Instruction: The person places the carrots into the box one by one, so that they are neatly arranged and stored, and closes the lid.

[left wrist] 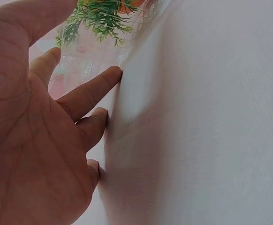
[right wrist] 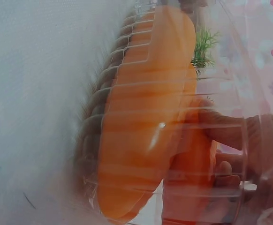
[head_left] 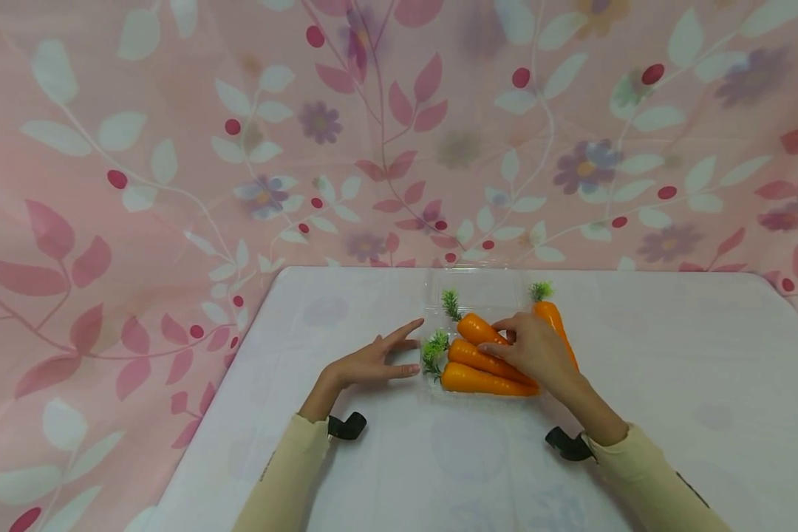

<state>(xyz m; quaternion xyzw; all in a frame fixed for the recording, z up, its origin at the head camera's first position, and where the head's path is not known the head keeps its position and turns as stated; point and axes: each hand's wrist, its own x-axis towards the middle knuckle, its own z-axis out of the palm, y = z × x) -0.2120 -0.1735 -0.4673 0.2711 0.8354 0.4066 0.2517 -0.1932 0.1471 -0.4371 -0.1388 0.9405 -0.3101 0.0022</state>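
A clear plastic container lies on the table, its lid opened away to the back. Two orange toy carrots with green leafy tops lie in it side by side. At their far side, my right hand pinches another carrot between thumb and fingers; its narrow end is hidden by the hand. In the right wrist view, carrots show through the ribbed container wall. My left hand is spread at the container's left side, fingertips close to the wall; whether they touch it is unclear.
One more carrot lies to the right of the container, partly behind my right hand. White cloth covers the table. A pink floral curtain hangs along the table's back edge. Black wrist mounts stick out from both sleeves.
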